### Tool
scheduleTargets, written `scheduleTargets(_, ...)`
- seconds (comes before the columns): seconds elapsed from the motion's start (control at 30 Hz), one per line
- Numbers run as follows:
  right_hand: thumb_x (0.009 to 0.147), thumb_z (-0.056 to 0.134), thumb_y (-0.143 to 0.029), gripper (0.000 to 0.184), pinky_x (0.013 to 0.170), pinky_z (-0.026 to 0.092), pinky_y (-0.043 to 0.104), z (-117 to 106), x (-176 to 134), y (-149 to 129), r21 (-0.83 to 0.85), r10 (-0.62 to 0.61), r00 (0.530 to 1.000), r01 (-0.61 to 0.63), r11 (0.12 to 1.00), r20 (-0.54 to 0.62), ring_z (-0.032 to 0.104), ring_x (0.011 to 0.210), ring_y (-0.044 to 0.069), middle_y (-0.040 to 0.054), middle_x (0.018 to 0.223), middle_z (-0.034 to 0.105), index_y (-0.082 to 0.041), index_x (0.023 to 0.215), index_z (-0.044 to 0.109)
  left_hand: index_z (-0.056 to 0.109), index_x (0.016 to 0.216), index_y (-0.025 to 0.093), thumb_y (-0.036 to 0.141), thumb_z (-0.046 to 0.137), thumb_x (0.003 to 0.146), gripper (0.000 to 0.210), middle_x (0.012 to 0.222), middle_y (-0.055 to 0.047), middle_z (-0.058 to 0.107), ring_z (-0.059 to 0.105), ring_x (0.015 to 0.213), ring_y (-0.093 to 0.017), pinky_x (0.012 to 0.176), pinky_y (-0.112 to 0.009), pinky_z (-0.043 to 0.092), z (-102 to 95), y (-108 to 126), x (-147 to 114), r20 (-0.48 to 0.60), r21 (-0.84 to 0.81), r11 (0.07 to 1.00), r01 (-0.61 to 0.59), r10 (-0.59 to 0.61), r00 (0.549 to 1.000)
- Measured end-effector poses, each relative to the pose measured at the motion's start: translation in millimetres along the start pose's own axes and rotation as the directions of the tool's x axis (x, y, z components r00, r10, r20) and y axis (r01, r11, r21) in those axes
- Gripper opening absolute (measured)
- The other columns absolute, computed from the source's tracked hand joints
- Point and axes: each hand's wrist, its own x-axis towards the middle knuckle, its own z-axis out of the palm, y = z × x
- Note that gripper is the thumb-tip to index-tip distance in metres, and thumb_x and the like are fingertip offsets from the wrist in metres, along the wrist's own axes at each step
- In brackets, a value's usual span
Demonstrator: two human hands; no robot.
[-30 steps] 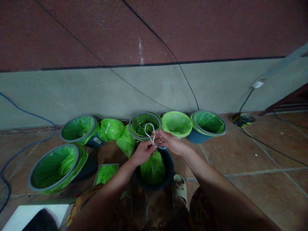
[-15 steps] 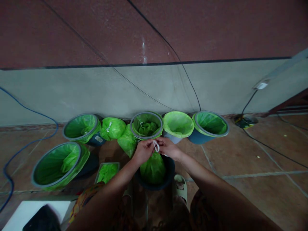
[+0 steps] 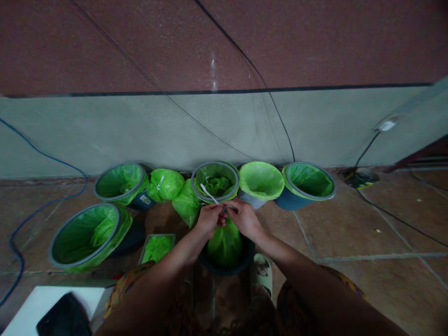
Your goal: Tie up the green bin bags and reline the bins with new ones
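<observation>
A green plastic bag (image 3: 226, 245) stands bunched inside a dark bin (image 3: 227, 270) between my feet. My left hand (image 3: 210, 219) pinches the white drawstring (image 3: 210, 193) at the bag's gathered top, and a length of it sticks up and to the left from the fingers. My right hand (image 3: 245, 218) has its fingertips closed on the drawstring beside the left hand. The part of the string between the fingers is largely hidden. Just behind the hands stands a grey-rimmed bin (image 3: 232, 169) lined with green plastic.
Along the wall are a light bin (image 3: 261, 200), a blue bin (image 3: 294, 199), a left bin (image 3: 139, 200) and tied green bags (image 3: 168, 185). A larger lined bin (image 3: 52, 252) and a tray (image 3: 174, 239) of green plastic lie left. A dark object (image 3: 65, 317) rests on a white surface (image 3: 31, 305).
The white drawstring was a loop between both hands; now a length of it points up and left. My hands have come closer together, the right one turned more downward.
</observation>
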Motion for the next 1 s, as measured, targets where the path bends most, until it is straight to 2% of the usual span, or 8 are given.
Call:
scheduleTargets(0.17,0.090,0.046,-0.016,0.024,0.080,0.045,0.029,-2.7,1.2,-1.4,-0.176,0.008,0.997,0.006,0.984,0.077,0.062,0.086,0.018,0.0077,0.091,0.068,-0.019,0.086,0.069,0.061,0.077,0.014,0.029,0.060,0.085,0.017,0.053,0.004,0.057,0.047,0.037,-0.005,0.043,-0.020,0.042,-0.5,7.2,-1.7,-0.007,-0.060,0.995,0.083,-0.083,0.996)
scheduleTargets(0.3,0.091,0.046,-0.018,0.020,0.078,0.042,0.028,-4.9,2.4,2.2,-0.296,0.053,0.989,-0.010,0.955,0.137,0.060,0.085,0.018,0.0074,0.092,0.066,-0.020,0.088,0.066,0.064,0.082,0.013,0.021,0.061,0.080,0.008,0.054,0.004,0.058,0.049,0.038,-0.006,0.044,-0.019,0.039,-7.0,12.7,0.9,0.021,0.081,0.996,-0.023,0.022,1.000)
scheduleTargets(0.37,0.090,0.046,-0.017,0.019,0.077,0.041,0.028,-6.4,4.0,5.5,-0.285,0.068,0.980,-0.012,0.959,0.188,0.060,0.084,0.018,0.0068,0.091,0.067,-0.020,0.089,0.065,0.064,0.092,0.014,0.016,0.065,0.074,0.019,0.057,0.005,0.061,0.051,0.041,-0.006,0.045,-0.019,0.040,-11.9,14.2,3.5,0.078,0.147,0.985,-0.089,0.078,0.994)
scheduleTargets(0.5,0.086,0.049,-0.014,0.016,0.067,0.037,0.026,-10.1,9.3,12.1,-0.136,0.081,0.956,-0.043,0.990,0.283,0.054,0.071,0.015,0.0017,0.076,0.062,-0.019,0.079,0.062,0.055,0.110,0.015,0.007,0.062,0.067,0.044,0.061,0.005,0.064,0.055,0.048,-0.009,0.049,-0.021,0.043,-20.3,12.3,9.2,0.177,0.233,0.952,-0.198,0.159,0.971)
scheduleTargets(0.63,0.083,0.054,-0.022,0.014,0.058,0.031,0.023,-14.5,10.9,12.6,0.157,0.072,0.926,-0.139,0.978,0.371,0.044,0.061,0.010,-0.0033,0.064,0.052,-0.018,0.071,0.058,0.052,0.110,0.017,0.008,0.056,0.072,0.039,0.066,0.004,0.065,0.057,0.051,-0.011,0.052,-0.022,0.044,-22.4,8.7,11.6,0.194,0.378,0.878,-0.293,0.234,0.953)
scheduleTargets(0.7,0.082,0.058,-0.031,0.016,0.053,0.027,0.022,-16.5,9.0,10.6,0.315,0.103,0.896,-0.257,0.914,0.432,0.037,0.056,0.008,-0.0054,0.061,0.045,-0.018,0.073,0.058,0.053,0.102,0.018,0.009,0.053,0.074,0.030,0.066,0.004,0.065,0.058,0.053,-0.011,0.054,-0.023,0.044,-21.2,7.7,11.0,0.193,0.456,0.820,-0.345,0.287,0.938)
scheduleTargets(0.83,0.074,0.069,-0.046,0.030,0.045,0.016,0.022,-17.9,4.9,8.0,0.496,0.220,0.817,-0.513,0.701,0.533,0.026,0.050,0.006,-0.0083,0.058,0.036,-0.018,0.078,0.058,0.054,0.081,0.020,0.009,0.051,0.077,0.012,0.066,0.003,0.064,0.061,0.060,-0.012,0.060,-0.023,0.046,-16.7,2.6,8.5,0.203,0.503,0.756,-0.418,0.367,0.908)
scheduleTargets(1.0,0.063,0.079,-0.048,0.040,0.044,0.016,0.020,-15.2,5.3,10.5,0.548,0.339,0.805,-0.583,0.600,0.486,0.031,0.050,0.004,-0.0066,0.060,0.045,-0.016,0.077,0.060,0.057,0.078,0.018,0.006,0.052,0.075,0.013,0.069,0.002,0.066,0.063,0.064,-0.012,0.061,-0.023,0.047,-15.0,-9.0,7.8,0.227,0.502,0.739,-0.449,0.388,0.893)
